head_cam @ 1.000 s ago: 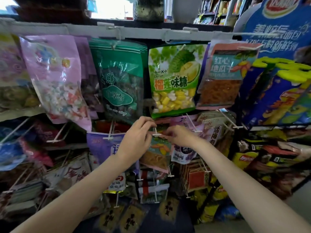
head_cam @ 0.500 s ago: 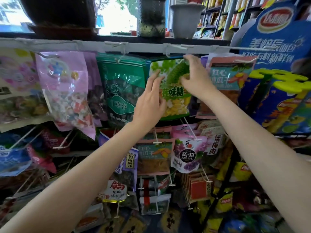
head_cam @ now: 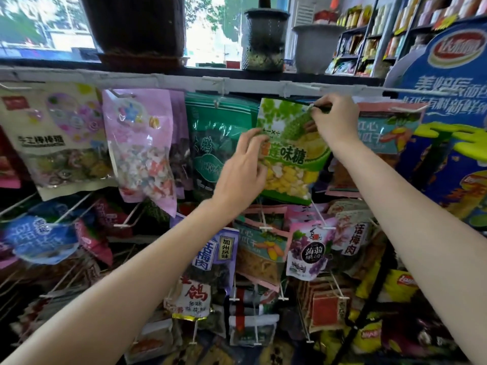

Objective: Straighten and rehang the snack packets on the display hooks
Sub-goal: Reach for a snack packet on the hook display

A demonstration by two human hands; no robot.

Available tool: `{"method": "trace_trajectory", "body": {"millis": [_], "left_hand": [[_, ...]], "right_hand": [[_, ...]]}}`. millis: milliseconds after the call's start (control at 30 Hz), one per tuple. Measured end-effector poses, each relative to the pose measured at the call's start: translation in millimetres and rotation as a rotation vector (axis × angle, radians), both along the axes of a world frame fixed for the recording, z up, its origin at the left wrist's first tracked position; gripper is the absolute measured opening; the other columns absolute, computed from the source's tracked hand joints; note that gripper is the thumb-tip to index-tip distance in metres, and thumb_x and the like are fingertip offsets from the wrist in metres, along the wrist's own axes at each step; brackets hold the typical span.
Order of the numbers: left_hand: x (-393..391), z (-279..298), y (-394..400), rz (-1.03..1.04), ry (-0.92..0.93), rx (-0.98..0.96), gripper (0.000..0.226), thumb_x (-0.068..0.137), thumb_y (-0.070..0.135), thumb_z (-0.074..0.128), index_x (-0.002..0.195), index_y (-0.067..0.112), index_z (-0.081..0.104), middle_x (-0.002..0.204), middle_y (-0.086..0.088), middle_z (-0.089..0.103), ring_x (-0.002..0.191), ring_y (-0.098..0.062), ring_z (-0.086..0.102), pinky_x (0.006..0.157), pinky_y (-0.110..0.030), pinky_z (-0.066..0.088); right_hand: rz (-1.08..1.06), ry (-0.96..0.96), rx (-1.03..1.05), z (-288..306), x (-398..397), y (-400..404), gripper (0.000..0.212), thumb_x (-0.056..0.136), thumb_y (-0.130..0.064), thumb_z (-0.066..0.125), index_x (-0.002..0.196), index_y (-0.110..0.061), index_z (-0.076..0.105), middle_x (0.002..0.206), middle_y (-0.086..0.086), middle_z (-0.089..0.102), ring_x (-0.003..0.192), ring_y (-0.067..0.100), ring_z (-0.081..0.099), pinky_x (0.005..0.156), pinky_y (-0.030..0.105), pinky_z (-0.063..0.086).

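1. Green durian candy pkt (head_cam: 292, 154) hangs tilted at the top rail (head_cam: 158, 81), right of centre, btwn the dark green pkt (head_cam: 213, 143) & the orange pkt (head_cam: 382, 133).
2. Right hand (head_cam: 334, 119) pinches its top edge by the hook; can't tell if it's threaded on.
3. Left hand (head_cam: 243, 169) holds its left edge, fingers curled on it.
4. Prob mid-rehang.
5. Left to do: lower rows look crooked, e.g. purple grape pkt (head_cam: 308, 251).
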State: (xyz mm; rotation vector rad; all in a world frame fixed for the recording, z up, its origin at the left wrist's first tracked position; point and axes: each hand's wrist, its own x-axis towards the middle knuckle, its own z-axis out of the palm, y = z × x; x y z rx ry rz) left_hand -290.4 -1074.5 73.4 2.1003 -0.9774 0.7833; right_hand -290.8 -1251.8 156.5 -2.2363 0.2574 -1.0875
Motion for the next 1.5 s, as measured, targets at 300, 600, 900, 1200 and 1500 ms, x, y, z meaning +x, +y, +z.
{"method": "trace_trajectory", "body": {"millis": [300,600,900,1200,1500], "left_hand": [[-24.8,-29.3,-20.7,-0.096,0.023,0.045,0.042,0.081,0.003,0.044,0.123,0.003,0.046,0.137,-0.012,0.036,0.084,-0.030,0.060,0.060,-0.040,0.051],[-41.4,-26.6,-30.6,-0.141,-0.034,-0.126,0.042,0.084,0.008,0.041,0.125,0.002,0.045,0.132,-0.014,0.039,0.078,-0.024,0.057,0.060,-0.039,0.050],[-49.1,-35.6,5.6,-0.162,0.319,-0.081,0.013,0.090,0.012,0.057,0.102,0.009,0.060,0.093,-0.007,0.064,0.071,-0.020,0.063,0.064,-0.033,0.051],[-41.6,-116.9,96.8,-0.217,0.904,0.045,0.027,0.091,0.005,0.054,0.069,0.018,0.046,0.063,-0.004,0.059,0.064,-0.014,0.070,0.061,-0.034,0.059],[-10.7,-120.3,183.1,-0.110,0.885,0.100,0.023,0.091,0.008,0.056,0.069,0.013,0.049,0.063,-0.005,0.061,0.062,-0.015,0.070,0.058,-0.026,0.056]], "right_hand": [[-0.038,-0.082,-0.105,9.8,-27.3,7.3,0.016,0.089,-0.015,0.057,0.097,-0.004,0.064,0.100,0.012,0.067,0.093,0.026,0.063,0.084,0.033,0.049],[0.126,0.085,-0.168,24.2,-78.6,17.3,0.009,0.090,-0.010,0.056,0.083,-0.009,0.051,0.076,0.007,0.061,0.050,0.014,0.063,0.051,0.028,0.051],[0.529,0.785,-0.024,-34.4,-87.4,50.7,0.019,0.090,0.003,0.053,0.076,-0.009,0.050,0.071,0.015,0.060,0.044,0.019,0.064,0.043,0.028,0.054],[0.748,1.065,0.194,-142.8,-66.5,118.2,0.012,0.090,-0.002,0.055,0.081,-0.008,0.051,0.079,0.008,0.059,0.054,0.016,0.067,0.057,0.028,0.058],[0.409,0.835,-0.111,-175.4,-11.8,176.0,0.060,0.094,-0.009,0.050,0.147,-0.011,0.022,0.154,0.006,0.023,0.140,0.021,0.026,0.106,0.025,0.028]]}}
